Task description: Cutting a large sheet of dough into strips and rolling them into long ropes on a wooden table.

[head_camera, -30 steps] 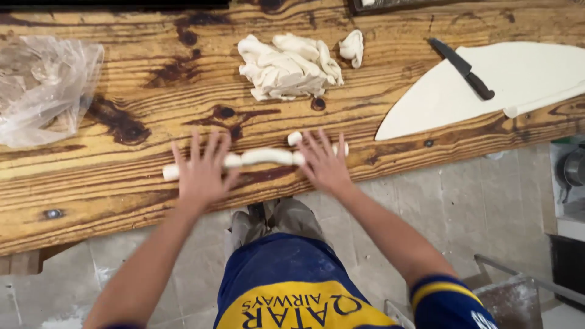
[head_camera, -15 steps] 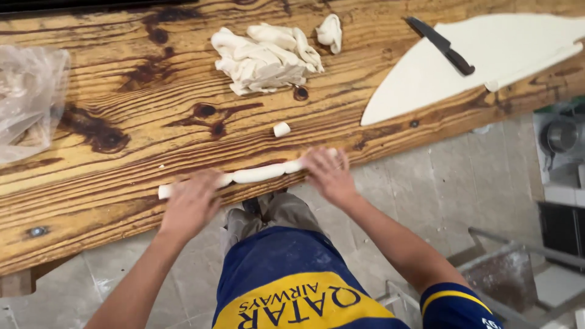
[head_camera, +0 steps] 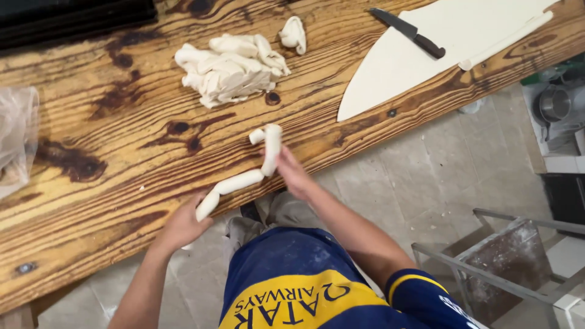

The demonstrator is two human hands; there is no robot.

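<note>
Wooden, knotty and dark-stained, the long table (head_camera: 109, 152) fills most of the view. On its far right lies a rolled-out dough sheet (head_camera: 451, 36) with a black knife (head_camera: 409, 33) resting on it. A pile of dough scraps (head_camera: 228, 70) sits mid-table, a smaller lump (head_camera: 294, 33) just beside it. At the left edge is what looks like a clear plastic bag (head_camera: 15, 143). Near the table's front edge, a dough rope (head_camera: 241, 180) is bent upward at its right end. The left hand (head_camera: 183, 225) grips its lower end; the right hand (head_camera: 292, 173) is closed around the raised end.
</note>
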